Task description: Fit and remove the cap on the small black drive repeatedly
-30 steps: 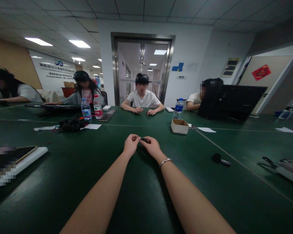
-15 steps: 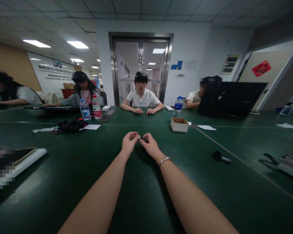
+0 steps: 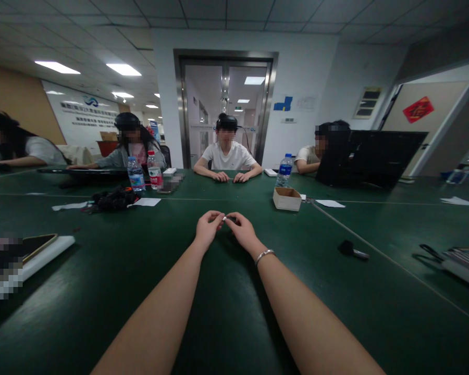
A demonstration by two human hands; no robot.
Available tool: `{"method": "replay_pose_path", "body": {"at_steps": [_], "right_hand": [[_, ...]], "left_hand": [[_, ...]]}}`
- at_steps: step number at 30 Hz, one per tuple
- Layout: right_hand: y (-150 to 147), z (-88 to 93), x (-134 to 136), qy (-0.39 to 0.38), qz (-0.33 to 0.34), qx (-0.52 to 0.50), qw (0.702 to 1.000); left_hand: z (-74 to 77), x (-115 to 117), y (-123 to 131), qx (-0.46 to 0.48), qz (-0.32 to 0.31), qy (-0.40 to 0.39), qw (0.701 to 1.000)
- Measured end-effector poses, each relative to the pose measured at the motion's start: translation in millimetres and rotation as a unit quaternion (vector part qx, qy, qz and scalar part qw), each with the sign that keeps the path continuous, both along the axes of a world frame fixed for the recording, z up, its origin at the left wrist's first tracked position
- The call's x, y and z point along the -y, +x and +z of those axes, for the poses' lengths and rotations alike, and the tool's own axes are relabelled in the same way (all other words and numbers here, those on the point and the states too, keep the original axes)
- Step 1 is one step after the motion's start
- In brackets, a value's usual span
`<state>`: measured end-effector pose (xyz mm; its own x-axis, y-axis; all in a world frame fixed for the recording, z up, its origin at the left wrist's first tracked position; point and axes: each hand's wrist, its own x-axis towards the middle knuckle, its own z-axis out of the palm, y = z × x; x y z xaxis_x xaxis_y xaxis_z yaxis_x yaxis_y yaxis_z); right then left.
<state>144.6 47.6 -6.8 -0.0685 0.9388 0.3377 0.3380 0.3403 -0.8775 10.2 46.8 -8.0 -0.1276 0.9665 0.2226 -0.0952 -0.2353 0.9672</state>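
Note:
My left hand [image 3: 207, 229] and my right hand [image 3: 243, 231] meet over the dark green table [image 3: 226, 312], fingertips pinched together on a small dark and silvery object [image 3: 225, 219]. The piece is too small to identify. Both forearms stretch out from the near edge, and a thin bracelet [image 3: 264, 254] circles my right wrist. Another small black and metal item [image 3: 352, 250] lies on the table to the right of my hands.
A small open cardboard box [image 3: 286, 199] stands beyond my hands. Water bottles [image 3: 136, 175], a black bundle [image 3: 111, 200] and paper slips lie at far left. A phone on a white board [image 3: 35, 249] rests left. Several people sit around; a laptop [image 3: 371, 159] is at right.
My fingertips shifted slightly around the small object and the view rose a little. Both hands stayed together at the same spot on the table.

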Motion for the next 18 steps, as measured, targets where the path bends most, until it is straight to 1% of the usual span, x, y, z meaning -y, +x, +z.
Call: {"method": "replay_pose_path", "body": {"at_steps": [4,9,14,18], "right_hand": [[0.1,1.7,1.4,-0.007,0.000,-0.012,1.000],[1.3,1.0,0.5,-0.008,-0.005,-0.011,1.000],[0.9,0.5,-0.7,-0.020,-0.003,-0.025,0.999],[-0.3,0.9,-0.1,-0.029,0.005,-0.029,0.999]], "left_hand": [[-1.2,-3.2,-1.7,0.021,-0.014,-0.008,1.000],[1.0,-3.7,-2.1,0.074,-0.037,-0.040,0.996],[-2.1,-4.2,-1.9,0.050,-0.042,-0.025,0.998],[-8.1,-9.2,-3.3,0.035,-0.026,-0.020,0.999]]}}
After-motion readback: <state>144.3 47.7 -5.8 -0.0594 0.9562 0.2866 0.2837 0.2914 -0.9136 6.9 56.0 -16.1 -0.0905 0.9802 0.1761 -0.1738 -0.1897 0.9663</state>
